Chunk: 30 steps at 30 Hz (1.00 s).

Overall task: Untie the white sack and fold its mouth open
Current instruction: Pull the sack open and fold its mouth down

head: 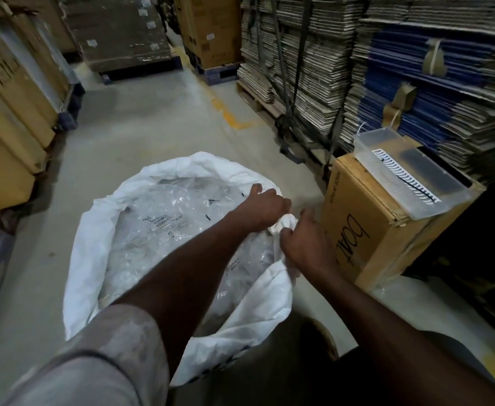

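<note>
head view. the white sack (93, 247) stands on the concrete floor (158, 118) between pallets of cartons, its mouth already gaping and rolled outward along the far and left rim; clear plastic packaging (164, 230) fills the inside. both hands work the right-hand rim, just beside a brown carton (366, 230) that carries a clear plastic tray (401, 177). the left hand (265, 208), reaching across the opening, has its fingers curled down over the sack's edge, clenched on the cloth. the right hand (304, 244) has its fingers closed around a bunched wad of white fabric (284, 224) at the rim; whether a knot remains inside the wad cannot be told. judged step: untying appears done or nearly so, and the mouth is being folded open on its last side. the next move likely calls for loosening the bunch and turning that edge outward and down to match the remaining rim.
</note>
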Available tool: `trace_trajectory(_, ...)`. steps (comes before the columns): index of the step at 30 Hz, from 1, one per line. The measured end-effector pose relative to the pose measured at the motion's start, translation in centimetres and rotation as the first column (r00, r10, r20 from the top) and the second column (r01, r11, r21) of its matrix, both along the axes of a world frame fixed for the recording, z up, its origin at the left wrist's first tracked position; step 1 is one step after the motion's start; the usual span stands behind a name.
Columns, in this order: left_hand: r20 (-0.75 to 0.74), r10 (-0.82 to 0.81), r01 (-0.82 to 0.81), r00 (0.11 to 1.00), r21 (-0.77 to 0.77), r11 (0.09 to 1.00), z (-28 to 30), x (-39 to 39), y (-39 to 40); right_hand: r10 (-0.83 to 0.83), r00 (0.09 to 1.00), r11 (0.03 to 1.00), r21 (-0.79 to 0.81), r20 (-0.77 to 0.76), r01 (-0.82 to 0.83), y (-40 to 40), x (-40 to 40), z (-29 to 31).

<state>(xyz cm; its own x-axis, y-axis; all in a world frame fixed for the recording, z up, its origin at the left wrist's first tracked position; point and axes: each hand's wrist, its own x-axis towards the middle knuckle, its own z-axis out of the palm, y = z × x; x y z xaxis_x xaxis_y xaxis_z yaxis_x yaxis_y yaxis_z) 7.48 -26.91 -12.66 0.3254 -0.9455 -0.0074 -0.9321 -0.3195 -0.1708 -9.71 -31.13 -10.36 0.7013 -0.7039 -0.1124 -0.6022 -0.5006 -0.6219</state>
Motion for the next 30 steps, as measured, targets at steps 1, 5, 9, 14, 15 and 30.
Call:
trace_trajectory(1,0.0,-0.004,0.004,1.0,0.026,1.0,0.1,0.5,-0.8,0.05,0.999,0.994,-0.097,0.004,-0.05,0.1,0.4,0.1)
trace_trajectory(5,-0.429,0.073,-0.075,0.9,0.012,0.997,1.4,2.3,-4.0,0.175,0.975,0.96,-0.198,-0.139,-0.2,-0.4,2.2,-1.5)
trace_trajectory(9,-0.632,0.014,-0.143,0.775,-0.154,0.978,3.0,4.1,-3.7,0.21,0.949,0.937,-0.228,-0.236,-0.264,-2.9,4.1,-2.3)
trace_trajectory(14,-0.533,-0.194,-0.041,0.823,-0.397,0.917,4.4,5.6,1.4,0.231,0.886,0.904,-0.248,-0.402,-0.348,-4.2,6.2,-2.7)
trace_trajectory(15,-0.479,-0.213,-0.024,0.851,-0.441,0.897,4.8,5.9,2.9,0.214,0.904,0.9,-0.286,-0.37,-0.329,-3.7,6.6,-2.3)
trace_trajectory(30,-0.098,0.367,-0.376,0.925,-0.372,0.849,4.4,16.3,16.7,0.623,0.75,0.497,-0.628,-0.221,-0.598,0.7,22.5,0.0)
